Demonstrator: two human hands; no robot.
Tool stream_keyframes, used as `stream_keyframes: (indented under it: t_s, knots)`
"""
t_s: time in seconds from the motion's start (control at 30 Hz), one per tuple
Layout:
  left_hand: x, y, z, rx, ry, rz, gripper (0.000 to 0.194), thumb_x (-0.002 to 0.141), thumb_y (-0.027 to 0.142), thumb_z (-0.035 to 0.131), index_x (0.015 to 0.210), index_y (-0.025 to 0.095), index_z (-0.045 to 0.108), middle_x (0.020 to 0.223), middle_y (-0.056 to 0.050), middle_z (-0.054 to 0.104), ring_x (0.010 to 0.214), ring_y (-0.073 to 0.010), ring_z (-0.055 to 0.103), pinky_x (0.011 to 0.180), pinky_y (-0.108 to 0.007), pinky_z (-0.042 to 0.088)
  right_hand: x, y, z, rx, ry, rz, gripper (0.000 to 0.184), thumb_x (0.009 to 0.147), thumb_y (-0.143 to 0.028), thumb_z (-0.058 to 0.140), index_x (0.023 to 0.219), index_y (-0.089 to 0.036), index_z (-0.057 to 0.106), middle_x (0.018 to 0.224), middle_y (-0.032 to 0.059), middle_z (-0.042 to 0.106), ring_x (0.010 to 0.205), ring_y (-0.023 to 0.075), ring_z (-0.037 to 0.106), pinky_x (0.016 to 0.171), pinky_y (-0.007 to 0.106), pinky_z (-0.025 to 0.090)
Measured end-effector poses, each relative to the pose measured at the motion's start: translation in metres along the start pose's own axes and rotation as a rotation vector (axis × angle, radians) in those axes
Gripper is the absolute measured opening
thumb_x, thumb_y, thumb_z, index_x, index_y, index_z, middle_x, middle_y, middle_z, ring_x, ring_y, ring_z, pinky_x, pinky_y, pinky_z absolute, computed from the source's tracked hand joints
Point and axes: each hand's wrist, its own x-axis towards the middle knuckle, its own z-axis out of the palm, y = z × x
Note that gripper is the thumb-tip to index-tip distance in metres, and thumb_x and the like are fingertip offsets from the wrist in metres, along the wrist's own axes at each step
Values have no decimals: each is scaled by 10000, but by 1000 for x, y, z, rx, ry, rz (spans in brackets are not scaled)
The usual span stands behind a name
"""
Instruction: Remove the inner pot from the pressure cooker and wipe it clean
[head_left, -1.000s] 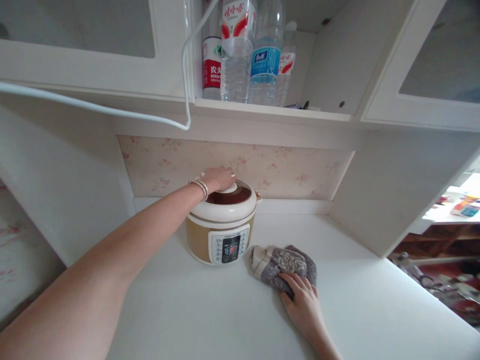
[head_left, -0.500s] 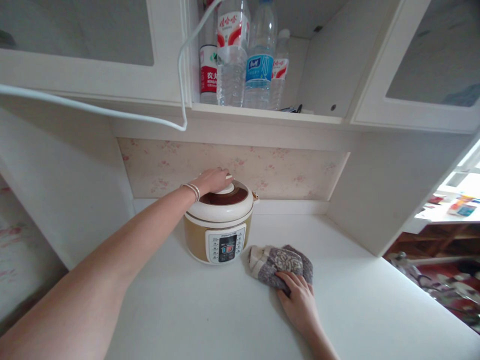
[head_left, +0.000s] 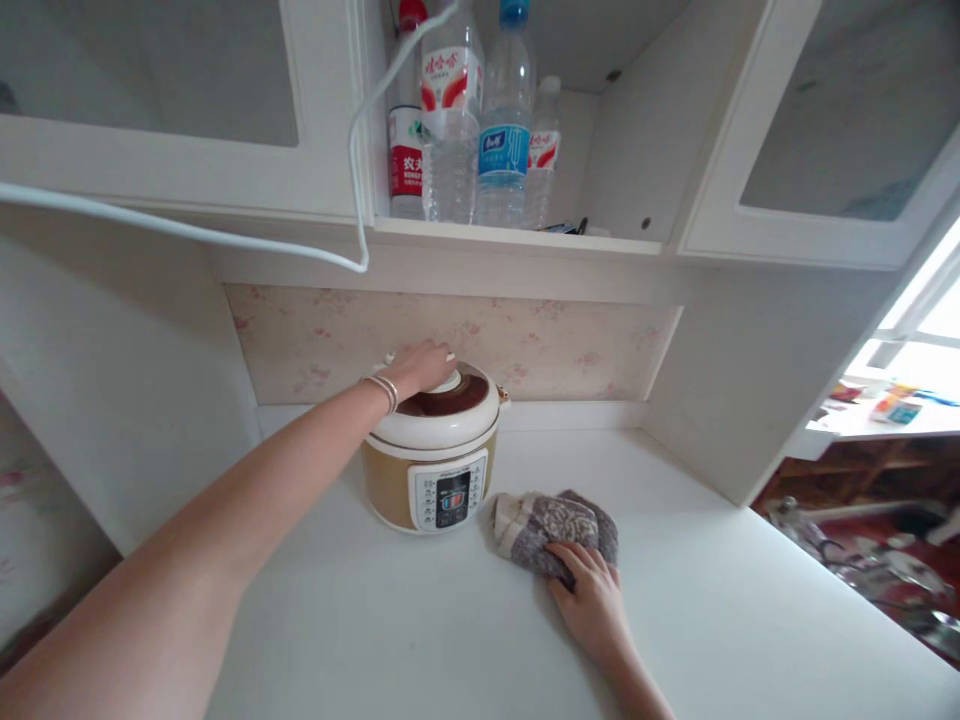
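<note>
A white and gold electric pressure cooker (head_left: 429,480) stands on the white counter, its control panel facing me and its lid brown on top. My left hand (head_left: 426,367) is closed over the knob of the lid, fingers curled round it and mostly hidden behind the hand. To the cooker's right lies a folded grey and cream patterned cloth (head_left: 559,525), flat on the counter. My right hand (head_left: 592,600) grips the near edge of this cloth, with the thumb beneath and the fingers on top.
Above, an open cabinet shelf (head_left: 517,236) holds several plastic bottles (head_left: 504,150). A white cable (head_left: 225,237) hangs across in front of the cabinet at upper left. White side panels (head_left: 780,360) bound the counter (head_left: 420,640). Beyond the right edge are a window sill and blurred clutter.
The view has tilted up slightly and shifted, so more of the bottles shows. Both hands keep their places on the lid knob and the cloth.
</note>
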Motion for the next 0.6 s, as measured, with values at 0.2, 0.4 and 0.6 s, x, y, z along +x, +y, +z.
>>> stream_keyframes:
  t_s: [0.2,0.4,0.6]
  knots:
    - [4,-5,-2,-50,11,10,581,910,582,266,1246,236,592,1261,-129,608,1109,-308,591,901,-400,457,1,0,0,3,4,15,413,745,-261,516,1128,-324,658,1182,-9,643,1116,231,523,962,393,353]
    - [27,-18,-23,-79,-134,-322,529,852,561,442,1079,163,706,1173,-187,660,1055,-376,621,811,-428,500,1,-2,-3,30,-10,34,415,744,-255,520,1128,-325,662,1190,-5,640,1128,230,511,978,391,338]
    - [4,-24,-27,-33,-14,-274,578,911,536,281,1210,171,615,1181,-180,652,1058,-336,624,820,-411,501,2,-1,-4,55,-14,42,419,744,-257,515,1134,-313,659,1199,0,637,1139,237,504,984,411,326]
